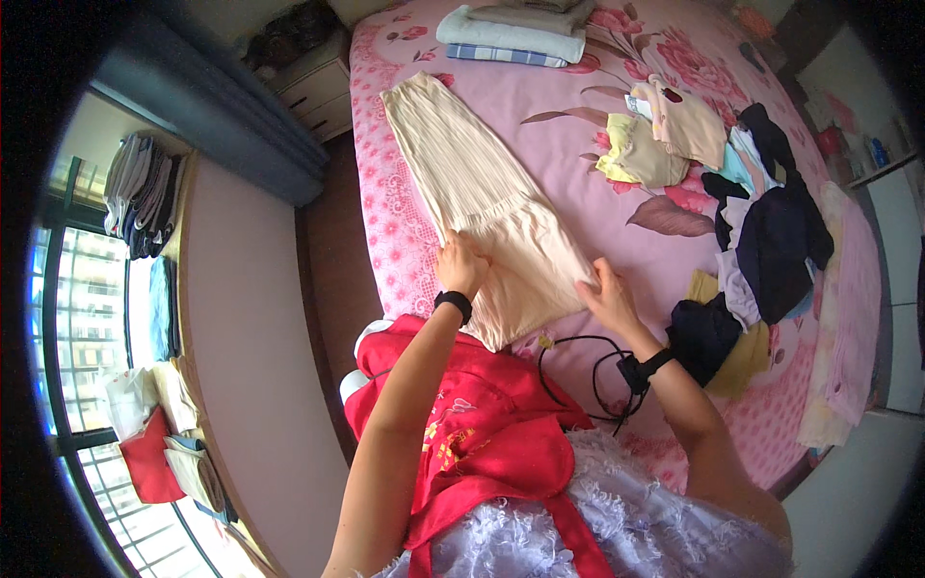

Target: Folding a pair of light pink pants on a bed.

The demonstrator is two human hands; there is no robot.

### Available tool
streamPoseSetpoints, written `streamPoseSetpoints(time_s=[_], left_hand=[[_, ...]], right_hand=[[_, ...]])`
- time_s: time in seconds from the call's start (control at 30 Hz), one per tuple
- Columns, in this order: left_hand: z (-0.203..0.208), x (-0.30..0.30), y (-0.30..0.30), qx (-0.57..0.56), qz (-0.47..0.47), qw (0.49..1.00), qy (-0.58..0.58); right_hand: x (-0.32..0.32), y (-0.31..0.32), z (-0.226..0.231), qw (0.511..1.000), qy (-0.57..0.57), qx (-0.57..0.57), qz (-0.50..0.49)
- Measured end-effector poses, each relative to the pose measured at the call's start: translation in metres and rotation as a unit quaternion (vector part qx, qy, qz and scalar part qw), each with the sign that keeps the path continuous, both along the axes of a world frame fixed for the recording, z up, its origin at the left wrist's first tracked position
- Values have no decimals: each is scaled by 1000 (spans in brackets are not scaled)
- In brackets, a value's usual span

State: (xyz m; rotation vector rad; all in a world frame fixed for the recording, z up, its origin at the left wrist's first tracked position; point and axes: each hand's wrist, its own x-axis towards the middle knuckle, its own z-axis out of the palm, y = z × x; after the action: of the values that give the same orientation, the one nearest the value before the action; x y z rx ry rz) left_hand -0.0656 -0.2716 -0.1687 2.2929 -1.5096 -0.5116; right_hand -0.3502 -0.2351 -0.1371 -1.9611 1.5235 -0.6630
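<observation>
One view inspected: a wide fisheye on the person's head, left unit of a pair. It faces steeply downward past the red apron, taking the left hand and right hand at close range near mid-frame. Coverage runs from the window at far left across the bed (straight edges bow toward the rim).

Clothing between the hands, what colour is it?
The clothing is pale cream; it shows best in the head view.
</observation>
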Motion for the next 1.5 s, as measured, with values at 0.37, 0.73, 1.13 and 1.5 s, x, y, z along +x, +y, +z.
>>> streamPoseSetpoints(time_s=[0.37,0.73,1.13,1.5], left_hand=[[24,2,-6,22,-11,997,75],[22,10,-20,35,49,979,193],[4,33,11,-58,83,978,180],[-29,98,70,201,-19,904,376]], right_hand=[[-3,-73,-25,966,215,123,78],[89,-174,-29,979,-11,129,154],[54,-120,-9,983,77,-161,39],[0,49,-40,713,-482,446,-245]])
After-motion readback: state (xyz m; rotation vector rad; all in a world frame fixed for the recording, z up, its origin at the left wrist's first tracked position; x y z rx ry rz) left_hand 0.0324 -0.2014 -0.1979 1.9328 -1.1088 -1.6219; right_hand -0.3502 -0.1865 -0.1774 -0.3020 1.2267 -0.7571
